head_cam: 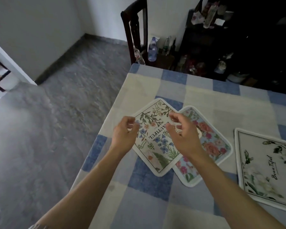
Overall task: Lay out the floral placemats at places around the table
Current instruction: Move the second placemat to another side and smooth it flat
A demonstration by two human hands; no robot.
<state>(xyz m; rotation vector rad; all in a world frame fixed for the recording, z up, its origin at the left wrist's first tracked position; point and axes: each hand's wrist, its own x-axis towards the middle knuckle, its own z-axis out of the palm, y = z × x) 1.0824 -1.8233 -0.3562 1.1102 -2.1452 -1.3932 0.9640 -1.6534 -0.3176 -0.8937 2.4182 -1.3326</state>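
Though it lies upside down, one placemat [153,138] reads "BEAUTIFUL".

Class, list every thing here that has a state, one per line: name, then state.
BEAUTIFUL placemat: flat, overlapping the rose placemat.
rose placemat: flat, partly covered.
white-flower placemat: flat, apart from both.
left hand: fingers loosely curled, holding nothing.
right hand: fingers loosely curled, holding nothing.
water bottle: upright.
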